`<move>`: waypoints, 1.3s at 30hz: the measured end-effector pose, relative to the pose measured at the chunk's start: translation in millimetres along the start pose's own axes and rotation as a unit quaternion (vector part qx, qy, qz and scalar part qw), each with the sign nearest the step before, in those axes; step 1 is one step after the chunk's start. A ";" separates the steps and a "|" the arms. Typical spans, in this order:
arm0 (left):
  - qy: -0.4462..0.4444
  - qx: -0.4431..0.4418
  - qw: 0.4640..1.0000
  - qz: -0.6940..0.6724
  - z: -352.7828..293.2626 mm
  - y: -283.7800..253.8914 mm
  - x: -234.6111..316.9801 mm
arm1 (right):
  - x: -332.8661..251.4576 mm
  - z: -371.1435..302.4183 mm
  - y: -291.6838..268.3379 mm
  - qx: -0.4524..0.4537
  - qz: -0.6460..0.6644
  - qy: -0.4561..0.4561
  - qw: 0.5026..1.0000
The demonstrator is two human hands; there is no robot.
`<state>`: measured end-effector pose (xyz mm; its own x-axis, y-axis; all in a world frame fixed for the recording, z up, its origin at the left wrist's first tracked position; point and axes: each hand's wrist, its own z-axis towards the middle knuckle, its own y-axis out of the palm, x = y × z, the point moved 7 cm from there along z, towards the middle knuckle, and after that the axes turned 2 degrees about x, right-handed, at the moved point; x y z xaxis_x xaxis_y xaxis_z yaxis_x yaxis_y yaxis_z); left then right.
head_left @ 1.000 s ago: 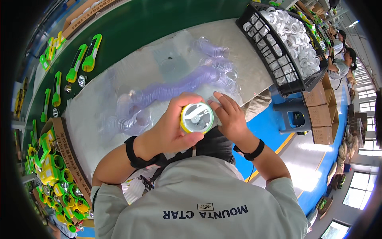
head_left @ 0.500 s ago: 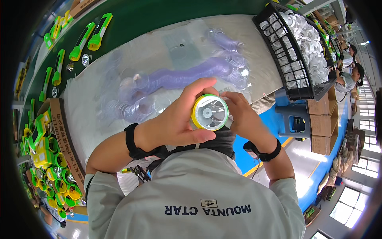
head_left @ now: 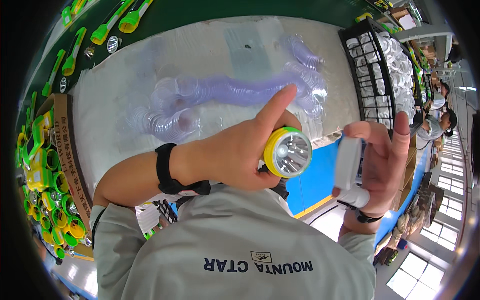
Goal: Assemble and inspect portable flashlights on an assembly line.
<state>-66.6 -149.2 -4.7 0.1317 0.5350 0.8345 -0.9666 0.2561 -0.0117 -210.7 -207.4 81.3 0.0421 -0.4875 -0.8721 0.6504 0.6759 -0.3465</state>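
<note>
My left hand (head_left: 245,147) is closed around a flashlight head (head_left: 290,153) with a yellow and green rim, its shiny reflector facing up and to the right. The left thumb and fingers wrap its left side. Apart from it, on the right, my right hand (head_left: 382,167) grips a white plastic ring (head_left: 348,162), seen edge-on and blurred by motion. A second white round part (head_left: 356,196) shows low in that hand. Beyond my hands, long rows of clear round lenses (head_left: 240,91) lie on the covered table (head_left: 200,45).
A black crate (head_left: 367,75) full of white plastic rings stands at the table's right end. At left, a cardboard box (head_left: 64,135) holds many green and yellow flashlight parts. Several green flashlights (head_left: 75,52) lie on the green surface at the far left. Cartons stand under the crate.
My right hand has left the flashlight head, moved right and now holds white plastic parts. My left hand has shifted right with the flashlight head, tilting it rightward. The view has turned slightly.
</note>
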 end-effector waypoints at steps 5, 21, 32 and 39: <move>0.011 0.047 0.999 0.019 -1.2 -2.6 -4.2 | -6.6 27.6 43.0 -0.187 -0.132 -0.028 0.973; -0.009 -0.091 0.972 0.217 8.0 -16.5 40.9 | -19.8 43.2 64.9 -0.297 -0.352 -0.153 0.874; -0.030 -0.094 0.944 0.314 6.4 -19.2 40.8 | -30.8 56.1 72.6 -0.280 -0.525 -0.029 0.803; -0.087 -0.107 0.950 0.281 6.5 -21.9 34.9 | -28.2 54.7 70.1 -0.293 -0.486 -0.010 0.823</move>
<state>-42.3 -141.4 28.3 -0.4476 0.4986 0.7423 -0.8042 0.1385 -0.5779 -124.8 -176.5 100.5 -0.2649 -0.9610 -0.0798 -0.0936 0.1080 -0.9897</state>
